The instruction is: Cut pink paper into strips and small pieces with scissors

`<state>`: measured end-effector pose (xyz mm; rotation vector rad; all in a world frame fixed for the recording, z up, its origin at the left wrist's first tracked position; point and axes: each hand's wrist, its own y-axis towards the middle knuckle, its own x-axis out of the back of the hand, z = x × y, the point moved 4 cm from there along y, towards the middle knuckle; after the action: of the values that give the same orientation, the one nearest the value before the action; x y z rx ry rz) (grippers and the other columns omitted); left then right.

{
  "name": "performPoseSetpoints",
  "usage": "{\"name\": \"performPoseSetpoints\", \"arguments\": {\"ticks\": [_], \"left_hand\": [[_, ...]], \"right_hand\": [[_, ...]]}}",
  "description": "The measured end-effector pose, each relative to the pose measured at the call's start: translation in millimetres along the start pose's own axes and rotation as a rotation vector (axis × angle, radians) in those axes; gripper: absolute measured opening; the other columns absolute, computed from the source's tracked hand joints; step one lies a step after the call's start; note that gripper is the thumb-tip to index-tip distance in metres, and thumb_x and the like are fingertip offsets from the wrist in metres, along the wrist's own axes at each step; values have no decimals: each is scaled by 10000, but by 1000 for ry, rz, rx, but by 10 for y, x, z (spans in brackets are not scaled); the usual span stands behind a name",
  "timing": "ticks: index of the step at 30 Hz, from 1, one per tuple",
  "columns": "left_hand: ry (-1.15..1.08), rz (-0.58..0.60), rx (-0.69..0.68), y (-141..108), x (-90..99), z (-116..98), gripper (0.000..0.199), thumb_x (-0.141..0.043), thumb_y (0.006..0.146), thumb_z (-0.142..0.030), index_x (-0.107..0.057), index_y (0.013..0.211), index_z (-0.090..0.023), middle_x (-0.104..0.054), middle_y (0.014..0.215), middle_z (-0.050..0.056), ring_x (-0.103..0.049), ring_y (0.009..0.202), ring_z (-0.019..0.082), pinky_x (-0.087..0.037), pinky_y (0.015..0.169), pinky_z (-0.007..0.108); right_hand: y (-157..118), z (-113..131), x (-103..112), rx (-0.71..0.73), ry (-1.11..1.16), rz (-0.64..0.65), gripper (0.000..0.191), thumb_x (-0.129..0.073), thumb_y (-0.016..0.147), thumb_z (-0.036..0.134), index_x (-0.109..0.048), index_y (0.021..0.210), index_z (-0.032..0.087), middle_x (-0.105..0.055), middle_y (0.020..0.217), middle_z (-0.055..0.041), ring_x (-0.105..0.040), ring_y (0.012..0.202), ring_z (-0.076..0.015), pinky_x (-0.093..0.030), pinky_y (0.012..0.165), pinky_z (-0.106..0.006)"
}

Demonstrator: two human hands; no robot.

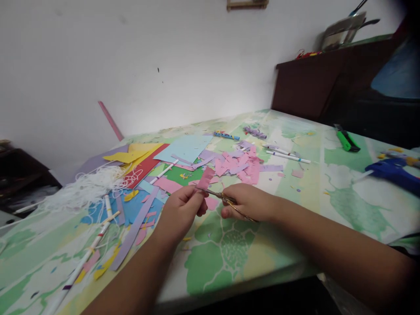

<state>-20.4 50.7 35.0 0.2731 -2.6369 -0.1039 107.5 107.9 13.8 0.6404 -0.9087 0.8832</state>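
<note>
My left hand (183, 208) pinches a pink paper strip (206, 177) between thumb and fingers; the strip's free end stands up and its right edge looks cut into a fringe. My right hand (247, 200) is closed around the handles of a pair of small gold-coloured scissors (229, 200). The blades point left and meet the strip just above my left fingertips. Part of the handle loops lies hidden behind my right fingers. Beyond both hands is a pile of pink and lilac paper scraps (241, 166), several of them fringed.
Sheets of light blue paper (183, 148), yellow and red lie behind at left, beside tangled white string (88, 188). Rolled white paper sticks (288, 156) lie right of the scraps. A green utility knife (347, 140) and a blue glue gun (393, 173) rest at far right. The wall borders the flowered tablecloth.
</note>
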Motion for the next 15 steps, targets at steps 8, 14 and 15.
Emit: {"name": "performPoseSetpoints", "arguments": {"ticks": [8, 14, 15], "left_hand": [[3, 44, -3, -8, -8, -22, 205, -390, 712, -268, -483, 553, -176, -478, 463, -46, -444, 466, 88, -346, 485, 214], [-61, 76, -31, -2, -14, -1, 233, -380, 715, -306, -478, 553, -171, -483, 486, -35, -447, 473, 92, -351, 500, 227], [-55, 70, -33, -2, -13, -1, 240, -379, 716, -306, -476, 542, -171, -484, 487, -35, -447, 475, 91, -349, 501, 224]], "right_hand": [[5, -25, -13, -13, -12, -10, 431, -369, 670, 565, -470, 640, 147, -420, 540, 21, -373, 497, -81, -231, 432, -179], [19, -92, -30, -56, -24, -45, 428, -417, 637, 567, -492, 636, 146, -430, 538, 21, -367, 501, -80, -221, 430, -180], [18, -98, -28, -64, -23, -50, 428, -421, 633, 568, -492, 636, 147, -427, 534, 24, -363, 498, -78, -217, 427, -180]]}}
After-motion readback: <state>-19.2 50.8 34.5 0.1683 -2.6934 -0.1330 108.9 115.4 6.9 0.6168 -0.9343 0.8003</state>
